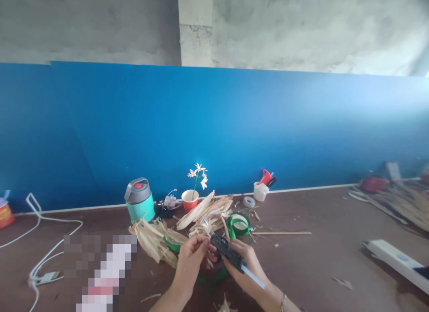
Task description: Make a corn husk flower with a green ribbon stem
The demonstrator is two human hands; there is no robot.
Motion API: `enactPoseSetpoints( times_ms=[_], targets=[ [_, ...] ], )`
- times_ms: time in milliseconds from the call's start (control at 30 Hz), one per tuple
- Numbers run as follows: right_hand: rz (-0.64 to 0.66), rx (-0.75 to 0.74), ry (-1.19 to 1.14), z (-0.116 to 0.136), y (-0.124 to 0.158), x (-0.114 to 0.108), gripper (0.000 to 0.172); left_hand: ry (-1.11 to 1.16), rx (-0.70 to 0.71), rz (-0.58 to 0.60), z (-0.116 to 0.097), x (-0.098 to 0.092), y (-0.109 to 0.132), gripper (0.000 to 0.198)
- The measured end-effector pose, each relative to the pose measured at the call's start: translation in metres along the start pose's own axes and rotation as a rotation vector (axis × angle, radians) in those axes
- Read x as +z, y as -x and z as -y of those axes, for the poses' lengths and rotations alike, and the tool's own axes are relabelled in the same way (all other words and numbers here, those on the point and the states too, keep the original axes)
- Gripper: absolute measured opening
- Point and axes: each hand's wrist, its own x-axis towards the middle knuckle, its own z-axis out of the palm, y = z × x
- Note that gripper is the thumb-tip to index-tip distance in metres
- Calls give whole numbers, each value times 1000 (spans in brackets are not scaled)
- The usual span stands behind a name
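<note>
A black hot glue gun [228,253] is gripped in my right hand [248,269], and a pale glue stick [254,277] sticks out of its back end. The fingers of my left hand [192,258] are pinched together close to the gun's nozzle. What they hold is too small and too hidden to make out. Just beyond both hands lies a heap of dried corn husks [209,213], with more husk [156,240] to the left. A roll of green ribbon or tape [239,223] rests past my right hand.
Behind the husks, a red paper cup [190,202] holds a flower stem [197,175]. A turquoise flask [140,202] stands left of it. A white cup of tools [260,191] and grey tape roll [249,201] are right. A white cable [40,254] lies left; a blue partition [217,124] closes the back.
</note>
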Motion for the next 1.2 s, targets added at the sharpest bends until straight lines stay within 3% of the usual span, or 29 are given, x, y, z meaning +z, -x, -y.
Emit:
enactPoseSetpoints(
  times_ms=[1200],
  targets=[
    [-102,-42,5,-2,3,3,13,-85,11,56,0,1,2,47]
  ],
)
